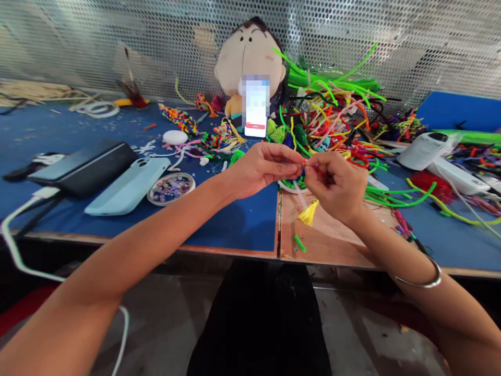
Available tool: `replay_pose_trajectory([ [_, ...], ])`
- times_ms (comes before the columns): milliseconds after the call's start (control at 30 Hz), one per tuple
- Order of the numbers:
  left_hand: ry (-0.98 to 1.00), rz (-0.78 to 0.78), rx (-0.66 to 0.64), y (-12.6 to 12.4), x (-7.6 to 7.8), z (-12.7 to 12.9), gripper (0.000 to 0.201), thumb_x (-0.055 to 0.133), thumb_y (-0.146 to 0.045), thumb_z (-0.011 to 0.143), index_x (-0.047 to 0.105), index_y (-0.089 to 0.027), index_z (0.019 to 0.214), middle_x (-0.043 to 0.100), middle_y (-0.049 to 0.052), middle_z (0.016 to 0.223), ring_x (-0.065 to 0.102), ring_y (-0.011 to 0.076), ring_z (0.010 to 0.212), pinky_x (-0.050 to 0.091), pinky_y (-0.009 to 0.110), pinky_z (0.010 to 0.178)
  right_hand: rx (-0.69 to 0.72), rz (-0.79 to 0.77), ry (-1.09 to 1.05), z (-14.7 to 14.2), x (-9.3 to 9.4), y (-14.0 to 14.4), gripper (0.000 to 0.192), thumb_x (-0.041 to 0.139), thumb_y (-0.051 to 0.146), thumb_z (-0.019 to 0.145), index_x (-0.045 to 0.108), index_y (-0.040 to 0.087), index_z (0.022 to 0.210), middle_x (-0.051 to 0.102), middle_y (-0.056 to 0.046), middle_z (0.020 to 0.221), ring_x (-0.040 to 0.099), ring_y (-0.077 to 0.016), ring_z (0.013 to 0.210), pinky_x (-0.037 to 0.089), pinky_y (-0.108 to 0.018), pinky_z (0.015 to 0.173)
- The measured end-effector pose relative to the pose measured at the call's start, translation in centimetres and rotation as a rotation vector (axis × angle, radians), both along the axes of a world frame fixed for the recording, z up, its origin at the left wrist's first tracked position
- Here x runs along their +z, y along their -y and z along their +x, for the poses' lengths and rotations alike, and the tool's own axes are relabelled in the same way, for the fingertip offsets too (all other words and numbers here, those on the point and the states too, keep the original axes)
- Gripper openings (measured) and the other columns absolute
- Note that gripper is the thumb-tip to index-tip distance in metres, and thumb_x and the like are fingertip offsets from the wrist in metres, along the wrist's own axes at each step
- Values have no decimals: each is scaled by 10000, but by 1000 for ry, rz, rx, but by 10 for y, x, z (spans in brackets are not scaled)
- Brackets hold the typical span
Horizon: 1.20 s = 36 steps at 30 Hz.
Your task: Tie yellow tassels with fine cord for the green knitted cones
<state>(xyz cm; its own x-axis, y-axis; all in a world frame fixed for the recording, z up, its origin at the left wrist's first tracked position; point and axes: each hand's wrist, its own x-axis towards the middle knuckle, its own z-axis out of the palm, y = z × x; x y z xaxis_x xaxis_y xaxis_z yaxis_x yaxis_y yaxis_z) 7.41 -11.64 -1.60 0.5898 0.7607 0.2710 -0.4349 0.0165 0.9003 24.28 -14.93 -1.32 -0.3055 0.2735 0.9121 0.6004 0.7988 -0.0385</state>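
At the left of the frame, a black power bank [88, 168] and a pale blue phone [129, 185] are laid side by side on the blue table [235, 222], and a small round dish [171, 188] of beads is seen just beside the phone. Near the middle, the left hand [260, 168] is closed in a pinch on one end of a small red piece [309, 166]. The other end is pinched by the right hand [336, 188], so the piece is held between both hands above the table edge. A yellow tassel [308, 214] hangs under the right hand. Behind, a doll [245, 57] is placed, and a pile of coloured stems [336, 112] is spread to the right.
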Motion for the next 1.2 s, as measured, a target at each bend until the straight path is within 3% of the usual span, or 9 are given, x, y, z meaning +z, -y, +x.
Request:
replay_pose_trajectory([
  [533, 25, 44, -36, 3, 2, 2, 167, 826, -198, 598, 724, -171, 728, 684, -38, 652, 652, 50, 627, 523, 112, 627, -112, 113, 75, 1, 0, 5, 59, 542, 143, 767, 537, 196, 791, 469, 101, 499, 430, -38, 398, 336, -167, 408],
  [1067, 32, 18, -5, 5, 3, 3, 153, 822, -158, 585, 743, -178, 715, 717, -31, 717, 673, 68, 673, 550, 129, 677, -137, 127, 85, 1, 0, 5, 77, 550, 134, 774, 531, 202, 804, 448, 104, 515, 394, -33, 397, 316, -177, 413],
  [1200, 51, 36, -28, 4, 3, 2, 242, 814, -172, 604, 728, -184, 830, 704, -43, 726, 663, 64, 669, 546, 138, 679, -129, 120, 89, 0, -1, 6, 83, 555, 134, 778, 536, 203, 818, 461, 103, 532, 390, -31, 402, 322, -177, 423],
])
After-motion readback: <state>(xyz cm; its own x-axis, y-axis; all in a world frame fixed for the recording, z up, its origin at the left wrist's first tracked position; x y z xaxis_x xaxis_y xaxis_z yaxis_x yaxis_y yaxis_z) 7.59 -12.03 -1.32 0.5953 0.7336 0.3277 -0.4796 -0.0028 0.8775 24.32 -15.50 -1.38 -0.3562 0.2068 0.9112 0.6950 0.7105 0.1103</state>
